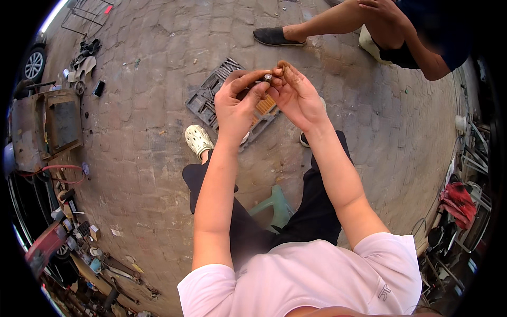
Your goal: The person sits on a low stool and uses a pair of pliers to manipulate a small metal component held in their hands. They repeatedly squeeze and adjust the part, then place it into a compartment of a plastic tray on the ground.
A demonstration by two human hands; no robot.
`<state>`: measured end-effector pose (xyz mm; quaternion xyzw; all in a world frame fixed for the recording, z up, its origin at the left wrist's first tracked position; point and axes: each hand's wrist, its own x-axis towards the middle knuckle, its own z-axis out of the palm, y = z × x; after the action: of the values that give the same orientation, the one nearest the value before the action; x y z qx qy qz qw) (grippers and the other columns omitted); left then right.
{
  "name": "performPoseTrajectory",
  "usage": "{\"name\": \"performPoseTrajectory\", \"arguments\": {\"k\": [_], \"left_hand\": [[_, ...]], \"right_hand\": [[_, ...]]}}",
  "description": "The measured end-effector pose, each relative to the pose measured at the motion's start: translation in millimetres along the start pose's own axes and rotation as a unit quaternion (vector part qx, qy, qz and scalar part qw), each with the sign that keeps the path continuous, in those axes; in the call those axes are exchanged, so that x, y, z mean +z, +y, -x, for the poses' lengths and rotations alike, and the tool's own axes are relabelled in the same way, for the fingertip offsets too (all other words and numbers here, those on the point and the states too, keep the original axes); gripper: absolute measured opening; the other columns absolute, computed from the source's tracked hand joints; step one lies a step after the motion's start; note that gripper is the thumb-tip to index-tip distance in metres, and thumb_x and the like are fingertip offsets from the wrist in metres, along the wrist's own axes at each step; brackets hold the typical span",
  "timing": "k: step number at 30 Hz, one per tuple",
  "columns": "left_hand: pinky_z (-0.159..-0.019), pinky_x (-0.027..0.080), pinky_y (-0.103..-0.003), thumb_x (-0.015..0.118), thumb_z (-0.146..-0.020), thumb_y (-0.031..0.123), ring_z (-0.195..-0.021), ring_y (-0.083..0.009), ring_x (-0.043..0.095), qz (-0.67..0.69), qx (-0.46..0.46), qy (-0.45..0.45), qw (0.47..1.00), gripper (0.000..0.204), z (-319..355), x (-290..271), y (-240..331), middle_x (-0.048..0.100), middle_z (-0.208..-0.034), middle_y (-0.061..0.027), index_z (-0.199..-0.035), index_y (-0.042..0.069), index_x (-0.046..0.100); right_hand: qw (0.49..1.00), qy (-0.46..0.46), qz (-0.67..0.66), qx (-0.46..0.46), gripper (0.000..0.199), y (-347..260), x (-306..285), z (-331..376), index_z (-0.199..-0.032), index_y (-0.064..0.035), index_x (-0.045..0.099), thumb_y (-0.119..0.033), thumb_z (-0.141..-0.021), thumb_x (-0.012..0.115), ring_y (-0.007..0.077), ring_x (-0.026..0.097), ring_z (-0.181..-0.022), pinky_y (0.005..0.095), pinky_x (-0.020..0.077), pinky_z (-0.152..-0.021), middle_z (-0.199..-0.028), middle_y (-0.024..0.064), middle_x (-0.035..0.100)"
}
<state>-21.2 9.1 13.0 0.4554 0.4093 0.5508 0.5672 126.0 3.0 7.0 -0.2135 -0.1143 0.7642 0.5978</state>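
Note:
Both my hands are raised in front of me, close together above an open grey tool case (198, 105). My left hand (236, 100) is closed, with a small shiny metal piece, like a socket (268, 77), pinched at its thumb and fingertips. My right hand (300, 98) meets it from the other side, its thumb and fingers curled together beside the metal piece. Whether these right fingers grip a separate small part is hidden. Rows of metal tools fill the case on the paved ground, and an orange-yellow insert (265, 104) shows partly behind my hands.
A person's bare leg (335, 22) and dark shoe (274, 36) are at the far right. On the left stands a rusty metal cabinet (63, 124), with clutter below it. A pale green plastic stool (278, 206) shows between my legs. Red cloth (457, 205) lies among metal frames at right.

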Motion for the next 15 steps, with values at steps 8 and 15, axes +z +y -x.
{"name": "performPoseTrajectory", "arguments": {"k": [8, 15], "left_hand": [[-0.066, 0.047, -0.021, 0.073, -0.082, 0.005, -0.08, -0.0076, 0.059, 0.01, 0.024, -0.065, 0.998, 0.021, 2, -8, 23, 0.062, -0.09, -0.002, -0.103, 0.004, 0.073], [-0.07, 0.049, -0.023, 0.071, -0.082, 0.0, -0.084, -0.0106, 0.062, 0.009, 0.069, -0.08, 0.994, 0.022, 1, -16, 13, 0.063, -0.094, -0.0035, -0.104, 0.004, 0.072]], "right_hand": [[0.983, -0.174, -0.061, 0.012, 0.017, 2, -5, -1, -0.109, -0.0099, 0.057, -0.02, -0.096, 0.059, 0.0129, 0.053, -0.095, 0.0293, 0.0443, -0.093, -0.1, 0.0004, 0.056], [0.981, -0.187, -0.042, 0.004, 0.014, 7, 1, -1, -0.107, -0.0116, 0.056, -0.019, -0.096, 0.06, 0.0129, 0.052, -0.101, 0.0282, 0.0428, -0.094, -0.101, 0.0002, 0.056]]}}
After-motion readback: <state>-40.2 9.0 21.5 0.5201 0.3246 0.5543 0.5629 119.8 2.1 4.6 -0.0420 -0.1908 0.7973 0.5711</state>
